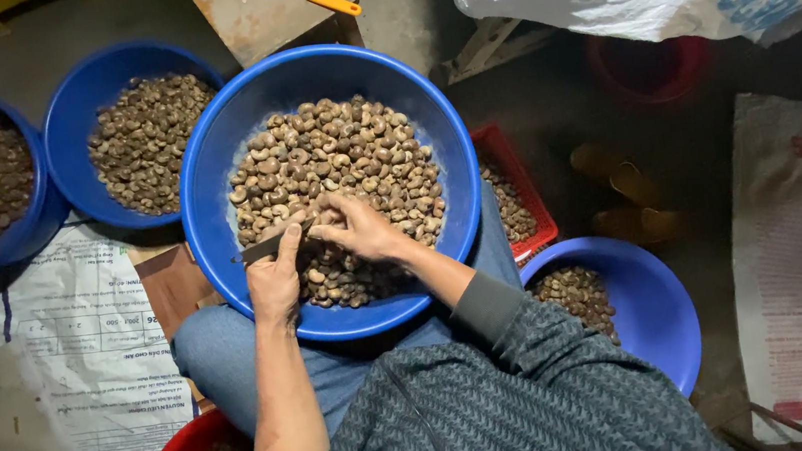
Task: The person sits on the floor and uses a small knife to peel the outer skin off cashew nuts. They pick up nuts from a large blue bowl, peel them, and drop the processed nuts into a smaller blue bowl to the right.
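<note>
left hand grip clamped on thin metal knife; right hand pinches a nut over round blue plastic basin.

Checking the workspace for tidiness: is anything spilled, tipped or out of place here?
Nothing stands out. The nuts sit inside the big blue basin on the lap; both hands, left with a small blade and right, work over it. No spill shows.

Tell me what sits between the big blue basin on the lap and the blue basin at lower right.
In the head view, a red slotted crate of nuts lies between the big blue basin and the lower-right blue basin, beside the person's jeans-clad leg.
</note>
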